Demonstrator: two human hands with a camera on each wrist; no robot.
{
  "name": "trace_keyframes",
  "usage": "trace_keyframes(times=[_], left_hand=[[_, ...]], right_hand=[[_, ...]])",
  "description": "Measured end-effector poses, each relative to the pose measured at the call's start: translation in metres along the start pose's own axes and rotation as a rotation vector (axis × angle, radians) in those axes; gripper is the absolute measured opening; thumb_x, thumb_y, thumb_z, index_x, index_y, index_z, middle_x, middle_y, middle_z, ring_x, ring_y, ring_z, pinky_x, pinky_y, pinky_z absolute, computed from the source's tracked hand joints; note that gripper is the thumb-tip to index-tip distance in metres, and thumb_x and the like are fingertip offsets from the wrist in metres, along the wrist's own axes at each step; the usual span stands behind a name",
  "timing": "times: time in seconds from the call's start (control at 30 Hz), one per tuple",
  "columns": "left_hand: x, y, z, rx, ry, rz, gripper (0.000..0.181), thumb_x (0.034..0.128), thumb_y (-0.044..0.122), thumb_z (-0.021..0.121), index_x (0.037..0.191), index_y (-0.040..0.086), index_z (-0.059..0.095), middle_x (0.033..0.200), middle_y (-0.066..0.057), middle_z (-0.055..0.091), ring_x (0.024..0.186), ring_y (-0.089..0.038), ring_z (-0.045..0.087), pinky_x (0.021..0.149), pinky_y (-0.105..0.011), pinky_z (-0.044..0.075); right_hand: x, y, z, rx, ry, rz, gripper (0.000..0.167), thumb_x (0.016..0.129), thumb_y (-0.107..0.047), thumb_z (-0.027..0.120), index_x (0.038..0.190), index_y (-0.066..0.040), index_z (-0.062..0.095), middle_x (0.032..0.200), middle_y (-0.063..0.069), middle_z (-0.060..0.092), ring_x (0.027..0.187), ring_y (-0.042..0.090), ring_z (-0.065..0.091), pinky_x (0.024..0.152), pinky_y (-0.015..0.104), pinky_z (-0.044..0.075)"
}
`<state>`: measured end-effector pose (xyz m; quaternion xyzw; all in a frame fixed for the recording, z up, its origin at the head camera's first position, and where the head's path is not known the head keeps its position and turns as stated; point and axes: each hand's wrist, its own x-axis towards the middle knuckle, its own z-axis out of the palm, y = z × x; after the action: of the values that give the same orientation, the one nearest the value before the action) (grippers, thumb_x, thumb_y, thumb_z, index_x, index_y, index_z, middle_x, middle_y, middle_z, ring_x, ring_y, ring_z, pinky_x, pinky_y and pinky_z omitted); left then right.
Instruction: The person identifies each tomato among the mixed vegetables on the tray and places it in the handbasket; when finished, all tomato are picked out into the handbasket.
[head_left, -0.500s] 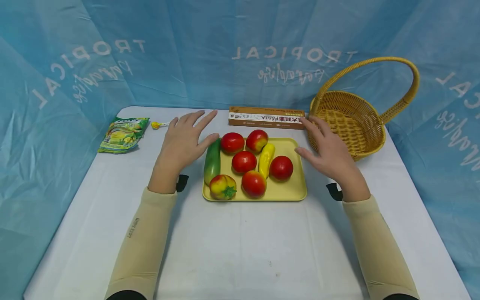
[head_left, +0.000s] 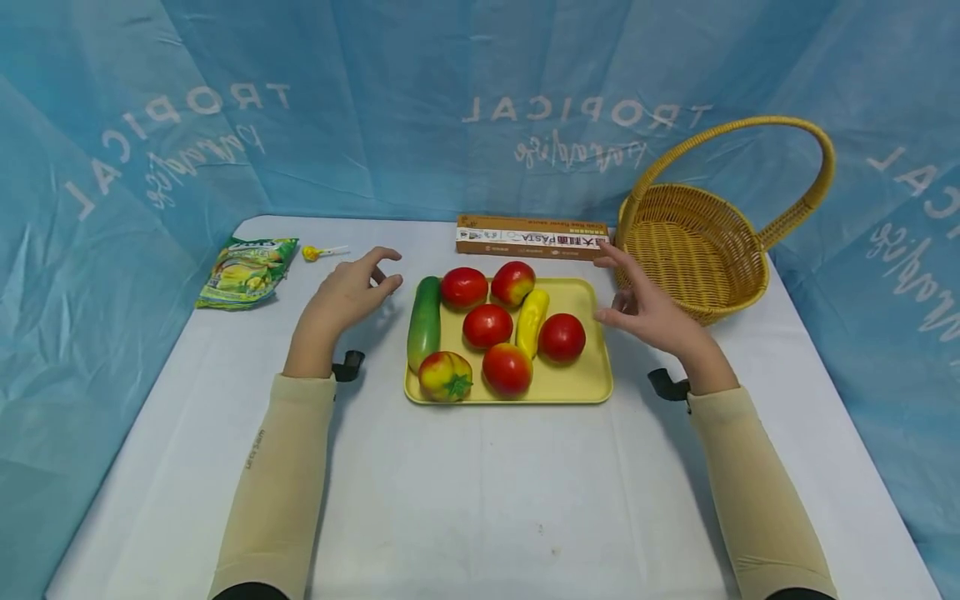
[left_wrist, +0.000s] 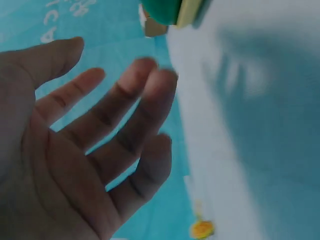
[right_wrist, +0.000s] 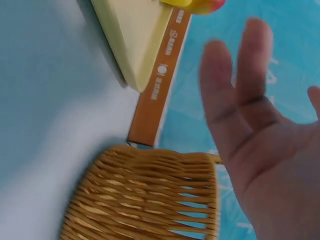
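A yellow tray (head_left: 577, 385) carries a green cucumber (head_left: 425, 323), a yellow banana-like piece (head_left: 532, 321), a red-yellow pepper (head_left: 446, 376) and several red round pieces, one a tomato (head_left: 562, 337). Left of the tray, the left hand (head_left: 347, 293) hovers with relaxed, slightly bent fingers and nothing in them; its palm (left_wrist: 65, 170) shows in the left wrist view. The right hand (head_left: 651, 310) is held above the tray's right edge, beside the basket (head_left: 693, 250), its fingers loosely bent and empty. Part of the palm (right_wrist: 285, 165) appears in the right wrist view.
Behind the tray lies a brown pasta box (head_left: 532, 237). A green packet (head_left: 247, 273) and a yellow lollipop (head_left: 311, 252) are at the back left. The basket's tall handle (head_left: 825, 167) rises at the back right, before a blue curtain (head_left: 405, 108).
The left hand has moved left, away from the cucumber, and its fingers are more bent. The right hand's fingers have bent somewhat, with little shift of the hand.
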<state>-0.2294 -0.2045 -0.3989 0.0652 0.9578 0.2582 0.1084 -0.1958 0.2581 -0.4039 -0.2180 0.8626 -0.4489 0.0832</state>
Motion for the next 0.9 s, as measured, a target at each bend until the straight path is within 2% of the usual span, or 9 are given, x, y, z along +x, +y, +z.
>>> trace_keyframes(times=[0.07,0.17,0.3,0.37,0.47,0.67,0.9], left_hand=[[0.004,-0.006,0.003,-0.065,-0.067,-0.018,0.05,0.1086,0.039,0.055,0.155,0.023,0.044,0.121,-0.017,0.072,0.093,-0.031,0.07,0.082,-0.043,0.053],[0.01,-0.016,0.01,-0.16,-0.17,-0.049,0.052,0.107,0.035,0.057,0.155,0.022,0.043,0.108,-0.014,0.075,0.083,-0.027,0.072,0.08,-0.039,0.052],[0.013,-0.028,0.018,-0.277,-0.281,-0.063,0.053,0.1051,0.032,0.061,0.154,0.024,0.041,0.095,-0.012,0.076,0.071,-0.027,0.074,0.082,-0.035,0.057],[0.014,-0.033,0.022,-0.331,-0.322,-0.059,0.054,0.1047,0.031,0.062,0.154,0.024,0.039,0.094,-0.012,0.076,0.069,-0.029,0.076,0.083,-0.034,0.059],[0.016,-0.038,0.026,-0.374,-0.361,-0.053,0.055,0.1039,0.032,0.063,0.153,0.025,0.039,0.093,-0.012,0.076,0.067,-0.03,0.076,0.075,-0.029,0.058],[0.019,-0.043,0.028,-0.403,-0.428,-0.072,0.056,0.1027,0.035,0.066,0.151,0.031,0.037,0.092,-0.01,0.077,0.065,-0.028,0.075,0.053,-0.026,0.047],[0.02,-0.044,0.032,-0.447,-0.492,-0.06,0.061,0.1017,0.031,0.068,0.152,0.03,0.033,0.09,-0.01,0.078,0.061,-0.026,0.075,0.051,-0.026,0.051]], right_hand=[[0.001,0.005,0.001,0.075,-0.058,0.019,0.1,0.099,-0.011,0.072,0.17,-0.037,0.007,0.171,0.015,0.029,0.078,0.022,0.06,0.075,0.025,0.056],[0.003,0.011,0.003,0.147,-0.139,0.068,0.098,0.1,-0.011,0.072,0.17,-0.036,0.008,0.17,0.018,0.028,0.082,0.031,0.063,0.08,0.029,0.059],[0.005,0.016,0.007,0.163,-0.211,0.113,0.094,0.099,-0.014,0.073,0.169,-0.035,0.015,0.167,0.02,0.033,0.083,0.036,0.062,0.08,0.033,0.058],[0.005,0.017,0.009,0.159,-0.233,0.124,0.092,0.098,-0.016,0.075,0.169,-0.032,0.018,0.166,0.019,0.035,0.082,0.033,0.061,0.079,0.032,0.057],[0.006,0.017,0.011,0.151,-0.259,0.148,0.091,0.096,-0.019,0.076,0.168,-0.028,0.021,0.164,0.018,0.037,0.08,0.028,0.061,0.078,0.033,0.056],[0.007,0.024,0.014,0.147,-0.314,0.176,0.09,0.094,-0.023,0.076,0.167,-0.028,0.023,0.162,0.014,0.04,0.083,0.033,0.062,0.079,0.035,0.057],[0.01,0.034,0.019,0.16,-0.347,0.173,0.091,0.094,-0.02,0.077,0.166,-0.025,0.022,0.16,0.018,0.041,0.078,0.032,0.061,0.075,0.035,0.058]])
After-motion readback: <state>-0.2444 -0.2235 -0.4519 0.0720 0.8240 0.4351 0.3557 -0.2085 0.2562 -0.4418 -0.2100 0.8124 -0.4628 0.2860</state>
